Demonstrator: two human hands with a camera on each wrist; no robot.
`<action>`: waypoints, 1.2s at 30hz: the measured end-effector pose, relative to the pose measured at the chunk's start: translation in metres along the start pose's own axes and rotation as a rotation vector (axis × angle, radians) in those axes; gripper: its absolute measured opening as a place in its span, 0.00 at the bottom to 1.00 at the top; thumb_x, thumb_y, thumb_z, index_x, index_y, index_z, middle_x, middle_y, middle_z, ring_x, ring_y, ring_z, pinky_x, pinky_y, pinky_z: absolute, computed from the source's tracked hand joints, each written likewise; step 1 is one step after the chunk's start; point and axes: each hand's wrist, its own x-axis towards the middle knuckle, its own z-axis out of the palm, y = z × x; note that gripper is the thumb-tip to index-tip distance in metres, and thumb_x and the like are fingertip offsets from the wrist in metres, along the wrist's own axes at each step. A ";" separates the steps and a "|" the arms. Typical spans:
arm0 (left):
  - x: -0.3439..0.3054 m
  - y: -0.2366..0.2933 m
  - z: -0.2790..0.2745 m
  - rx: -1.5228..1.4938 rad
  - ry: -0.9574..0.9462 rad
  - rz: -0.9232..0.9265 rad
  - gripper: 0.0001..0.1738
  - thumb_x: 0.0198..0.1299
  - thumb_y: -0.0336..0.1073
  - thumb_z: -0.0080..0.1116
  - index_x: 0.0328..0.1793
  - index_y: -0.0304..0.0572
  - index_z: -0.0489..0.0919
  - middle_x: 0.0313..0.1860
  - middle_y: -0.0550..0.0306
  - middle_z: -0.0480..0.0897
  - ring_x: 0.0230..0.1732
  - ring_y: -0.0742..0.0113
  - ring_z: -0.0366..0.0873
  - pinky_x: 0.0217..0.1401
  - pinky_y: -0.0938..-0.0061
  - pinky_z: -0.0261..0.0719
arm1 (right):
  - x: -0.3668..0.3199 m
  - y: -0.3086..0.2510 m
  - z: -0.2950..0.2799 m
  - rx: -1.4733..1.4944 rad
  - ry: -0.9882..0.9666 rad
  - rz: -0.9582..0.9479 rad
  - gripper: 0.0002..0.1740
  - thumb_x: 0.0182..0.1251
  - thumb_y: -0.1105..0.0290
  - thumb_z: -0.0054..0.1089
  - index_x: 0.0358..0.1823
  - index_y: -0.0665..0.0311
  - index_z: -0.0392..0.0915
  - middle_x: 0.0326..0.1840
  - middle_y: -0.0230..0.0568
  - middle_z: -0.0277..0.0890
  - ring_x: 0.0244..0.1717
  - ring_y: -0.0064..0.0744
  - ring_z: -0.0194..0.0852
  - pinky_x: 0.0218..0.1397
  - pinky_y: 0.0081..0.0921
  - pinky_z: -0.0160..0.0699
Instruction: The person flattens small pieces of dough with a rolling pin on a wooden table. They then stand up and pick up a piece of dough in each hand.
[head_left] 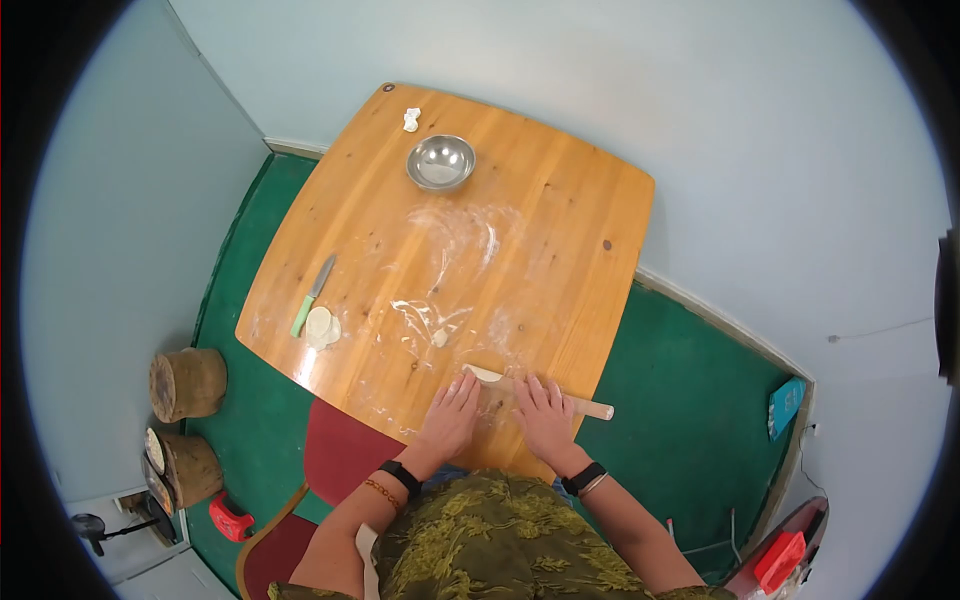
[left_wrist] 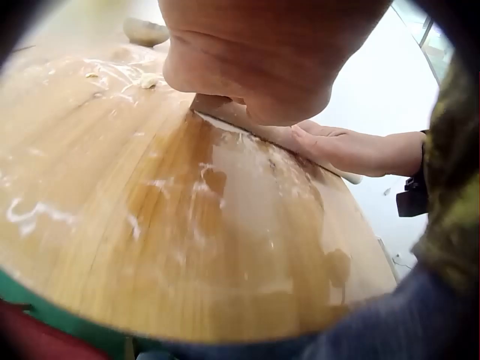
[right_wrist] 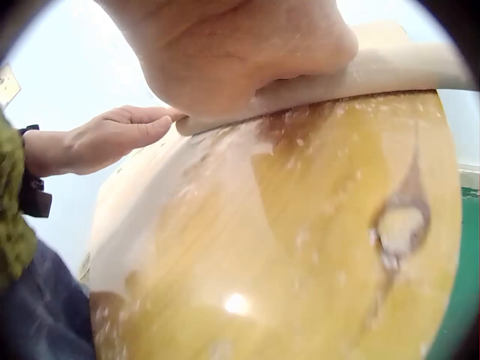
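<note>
A wooden rolling pin lies across the near edge of the table, its right end reaching past the right hand. My left hand rests on its left part with the fingers extended. Flat on the pin further right is my right hand, fingers straight and spread. A pale piece of dough shows just beyond the pin, between the fingertips; the rest of it is hidden. In the right wrist view the pin runs under the right palm, close over the floured wood.
Flour streaks and a small dough lump lie ahead of the hands. To the left are flat dough rounds and a green-handled knife. A metal bowl and a crumpled white scrap sit at the far side. A red chair stands left.
</note>
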 end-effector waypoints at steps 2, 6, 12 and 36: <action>0.006 -0.001 -0.001 -0.001 0.007 -0.005 0.30 0.66 0.38 0.48 0.73 0.33 0.62 0.75 0.43 0.62 0.76 0.48 0.57 0.75 0.53 0.56 | 0.006 0.002 0.001 -0.038 0.013 -0.002 0.33 0.65 0.53 0.58 0.71 0.50 0.65 0.73 0.42 0.60 0.69 0.55 0.58 0.61 0.54 0.60; 0.052 -0.007 -0.005 0.039 0.036 0.012 0.29 0.66 0.37 0.47 0.72 0.34 0.62 0.74 0.42 0.63 0.77 0.49 0.56 0.75 0.55 0.56 | 0.044 0.013 0.003 -0.082 0.120 0.064 0.34 0.64 0.50 0.58 0.71 0.51 0.65 0.72 0.43 0.62 0.67 0.55 0.59 0.61 0.56 0.60; 0.098 -0.012 -0.007 -0.532 0.392 -0.307 0.26 0.66 0.32 0.45 0.70 0.32 0.64 0.64 0.33 0.70 0.66 0.39 0.66 0.66 0.51 0.65 | 0.080 0.041 -0.005 0.234 0.035 0.025 0.31 0.59 0.54 0.65 0.62 0.58 0.72 0.54 0.46 0.71 0.55 0.51 0.67 0.55 0.45 0.69; 0.083 -0.002 0.017 -0.588 0.214 -0.529 0.11 0.48 0.31 0.65 0.40 0.41 0.80 0.38 0.43 0.80 0.43 0.44 0.77 0.47 0.57 0.74 | 0.093 0.055 0.013 0.280 -0.003 0.173 0.26 0.61 0.60 0.64 0.56 0.67 0.70 0.53 0.54 0.72 0.55 0.55 0.68 0.58 0.45 0.68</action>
